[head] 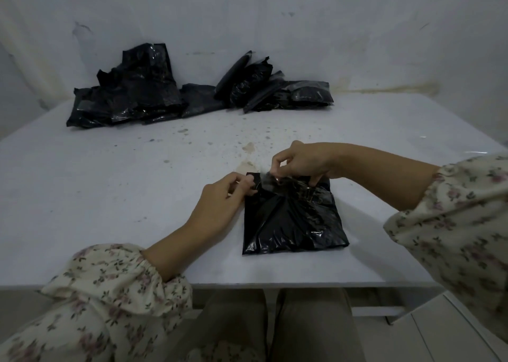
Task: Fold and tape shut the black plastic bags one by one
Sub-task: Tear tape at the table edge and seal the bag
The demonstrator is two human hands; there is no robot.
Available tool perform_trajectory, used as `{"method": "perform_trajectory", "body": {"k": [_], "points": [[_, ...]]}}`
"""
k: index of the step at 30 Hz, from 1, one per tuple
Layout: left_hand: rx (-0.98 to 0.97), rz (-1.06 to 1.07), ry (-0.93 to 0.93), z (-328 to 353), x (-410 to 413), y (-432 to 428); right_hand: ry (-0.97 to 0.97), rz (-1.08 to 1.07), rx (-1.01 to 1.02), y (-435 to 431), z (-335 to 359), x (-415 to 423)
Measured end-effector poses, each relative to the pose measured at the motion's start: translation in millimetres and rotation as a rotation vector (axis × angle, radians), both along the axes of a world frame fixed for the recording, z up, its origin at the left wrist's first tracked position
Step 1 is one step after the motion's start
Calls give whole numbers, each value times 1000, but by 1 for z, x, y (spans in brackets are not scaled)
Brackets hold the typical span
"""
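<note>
white table (110,196), pale wall (275,18): closing the mouth of one black bag (291,218)

the white table is stained and stands against the scuffed pale wall. the black bag lies flat near your edge, its mouth turned away from you. your left hand (220,205) pinches the bag's far left corner between thumb and curled fingers. your right hand (299,161) pinches the far edge just beside it, fingers bent down onto the film. a glossy patch (268,181) under the right fingers may be clear tape; this cannot be told for sure. judged step: folding the mouth over. pin the corner, draw the edge taut and level, and press trapped air out before sealing, since slack film will likely wrinkle and lift. a left heap (129,95) and a right heap (275,89) of black bags lie well apart from you, at the wall.
</note>
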State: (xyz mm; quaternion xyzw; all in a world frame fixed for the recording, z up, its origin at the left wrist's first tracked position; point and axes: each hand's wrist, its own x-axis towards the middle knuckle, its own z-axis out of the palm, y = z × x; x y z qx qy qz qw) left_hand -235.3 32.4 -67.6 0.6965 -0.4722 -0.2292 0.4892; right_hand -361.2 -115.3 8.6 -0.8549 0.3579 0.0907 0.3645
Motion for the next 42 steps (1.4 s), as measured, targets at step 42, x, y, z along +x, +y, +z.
{"method": "perform_trajectory", "body": {"k": [42], "points": [[89, -240, -783, -3, -2, 6, 107, 32, -763, 25, -41, 10]]}}
